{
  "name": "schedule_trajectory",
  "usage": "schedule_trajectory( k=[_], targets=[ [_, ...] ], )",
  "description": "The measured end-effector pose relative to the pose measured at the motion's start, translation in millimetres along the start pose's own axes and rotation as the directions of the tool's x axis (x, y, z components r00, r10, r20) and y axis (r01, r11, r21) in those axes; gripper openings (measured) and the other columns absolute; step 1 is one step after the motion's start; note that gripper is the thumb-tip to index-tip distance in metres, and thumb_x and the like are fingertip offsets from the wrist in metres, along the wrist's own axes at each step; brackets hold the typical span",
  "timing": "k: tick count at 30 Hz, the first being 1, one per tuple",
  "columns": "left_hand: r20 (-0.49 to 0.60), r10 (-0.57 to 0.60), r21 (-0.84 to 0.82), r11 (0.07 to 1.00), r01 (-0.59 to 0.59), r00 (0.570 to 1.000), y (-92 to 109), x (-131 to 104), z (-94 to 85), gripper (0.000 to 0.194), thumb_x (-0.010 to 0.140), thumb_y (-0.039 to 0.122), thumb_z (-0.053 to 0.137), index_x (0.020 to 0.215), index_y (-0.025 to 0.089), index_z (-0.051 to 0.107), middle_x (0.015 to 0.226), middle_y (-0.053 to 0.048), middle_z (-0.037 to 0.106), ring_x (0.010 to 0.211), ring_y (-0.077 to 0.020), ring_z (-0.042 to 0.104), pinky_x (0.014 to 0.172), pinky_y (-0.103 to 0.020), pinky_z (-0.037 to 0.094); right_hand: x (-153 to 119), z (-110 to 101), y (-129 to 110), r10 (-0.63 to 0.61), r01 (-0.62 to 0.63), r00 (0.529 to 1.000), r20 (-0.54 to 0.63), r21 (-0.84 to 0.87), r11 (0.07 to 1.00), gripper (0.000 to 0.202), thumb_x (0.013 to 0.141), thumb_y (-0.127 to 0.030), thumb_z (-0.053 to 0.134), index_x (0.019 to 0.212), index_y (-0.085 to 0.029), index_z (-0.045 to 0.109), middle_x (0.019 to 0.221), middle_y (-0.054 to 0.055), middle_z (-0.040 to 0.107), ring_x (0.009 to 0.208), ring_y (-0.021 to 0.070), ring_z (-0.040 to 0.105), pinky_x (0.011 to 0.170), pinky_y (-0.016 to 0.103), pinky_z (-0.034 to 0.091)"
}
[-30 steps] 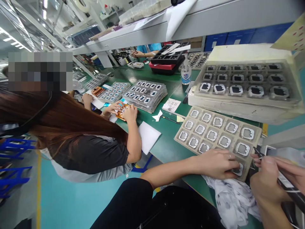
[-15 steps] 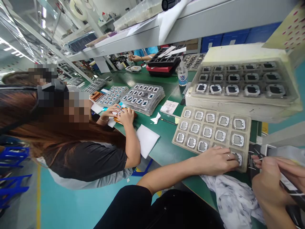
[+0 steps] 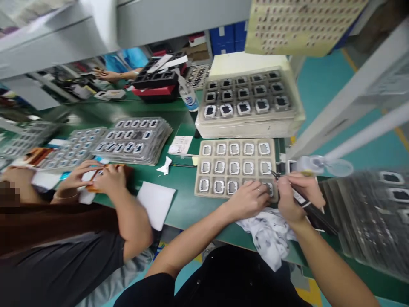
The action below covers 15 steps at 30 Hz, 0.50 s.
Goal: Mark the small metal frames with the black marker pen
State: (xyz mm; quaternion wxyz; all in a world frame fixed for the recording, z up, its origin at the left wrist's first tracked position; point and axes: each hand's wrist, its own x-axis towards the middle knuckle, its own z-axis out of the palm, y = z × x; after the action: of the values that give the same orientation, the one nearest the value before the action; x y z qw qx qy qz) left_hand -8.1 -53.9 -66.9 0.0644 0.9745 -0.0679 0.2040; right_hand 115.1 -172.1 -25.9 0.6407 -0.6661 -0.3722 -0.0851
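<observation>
A beige compartment tray [image 3: 226, 158] lies on the green bench, with a white frame [image 3: 234, 168] in each compartment that shows. My left hand [image 3: 251, 198] rests palm down over its near right corner, fingers stretched out and partly covering the frames there. Pinched in my right hand [image 3: 295, 194] are slim dark tweezers [image 3: 274, 173], their tips over the tray's right side close to a frame. A patterned white cloth [image 3: 266, 234] is bunched below my hands at the bench edge.
Behind the tray, stacked clear trays with dark-centred frames sit on a white box [image 3: 246, 129]. More stacked trays [image 3: 367, 213] stand at right. A pump bottle [image 3: 189, 96] is behind. At left, a co-worker's hands [image 3: 110, 179] work on an orange block. White paper [image 3: 156, 202] lies between us.
My view has swung right, bringing the right-hand tray stack into sight. My right hand has brought the tweezers over the tray's right side. My left hand stays at the tray's near corner.
</observation>
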Motion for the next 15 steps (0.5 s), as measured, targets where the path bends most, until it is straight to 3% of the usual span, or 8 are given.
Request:
schedule_trajectory(
  k=[3, 6, 12, 15],
  targets=[
    [-0.010, 0.067, -0.031, 0.997, -0.067, 0.998, -1, -1, 4.5, 0.032, 0.113, 0.037, 0.056, 0.105, 0.014, 0.076, 0.109, -0.013, 0.074, 0.100, -0.0249, 0.062, 0.082, -0.041, 0.045, -2, 5, 2, -0.099, 0.107, 0.990, -0.104, 0.077, 0.991, 0.009, 0.100, -0.032, 0.079, 0.100, -0.025, 0.072, 0.090, 0.001, 0.077, 0.077, 0.0205, 0.075, 0.073, 0.036, 0.064],
    [0.013, 0.120, -0.045, 0.992, -0.120, 0.993, -4, -2, 5.0, 0.029, 0.112, 0.037, 0.059, 0.110, 0.014, 0.077, 0.114, -0.014, 0.075, 0.101, -0.0245, 0.062, 0.082, -0.041, 0.044, -3, 7, 4, -0.082, 0.092, 0.992, -0.097, 0.100, 0.991, 0.009, 0.100, -0.031, 0.079, 0.100, -0.026, 0.072, 0.090, 0.000, 0.077, 0.073, 0.0192, 0.074, 0.069, 0.035, 0.063],
    [0.015, 0.018, 0.014, 1.000, -0.018, 1.000, -10, 5, 5.2, 0.034, 0.115, 0.036, 0.053, 0.103, 0.014, 0.077, 0.103, -0.012, 0.072, 0.100, -0.0239, 0.060, 0.083, -0.040, 0.042, -1, 8, 5, -0.108, 0.118, 0.988, -0.114, 0.087, 0.989, 0.010, 0.098, -0.033, 0.080, 0.101, -0.027, 0.073, 0.089, 0.001, 0.078, 0.073, 0.0219, 0.075, 0.070, 0.039, 0.065],
    [0.015, 0.022, -0.032, 0.999, -0.022, 1.000, -11, 8, 3.2, 0.036, 0.113, 0.044, 0.056, 0.106, 0.016, 0.078, 0.104, -0.012, 0.072, 0.102, -0.0243, 0.060, 0.084, -0.040, 0.043, 1, 10, 5, -0.127, 0.138, 0.985, -0.116, 0.093, 0.986, 0.011, 0.099, -0.035, 0.079, 0.099, -0.026, 0.072, 0.086, 0.002, 0.077, 0.071, 0.0218, 0.075, 0.066, 0.037, 0.063]
  ],
)
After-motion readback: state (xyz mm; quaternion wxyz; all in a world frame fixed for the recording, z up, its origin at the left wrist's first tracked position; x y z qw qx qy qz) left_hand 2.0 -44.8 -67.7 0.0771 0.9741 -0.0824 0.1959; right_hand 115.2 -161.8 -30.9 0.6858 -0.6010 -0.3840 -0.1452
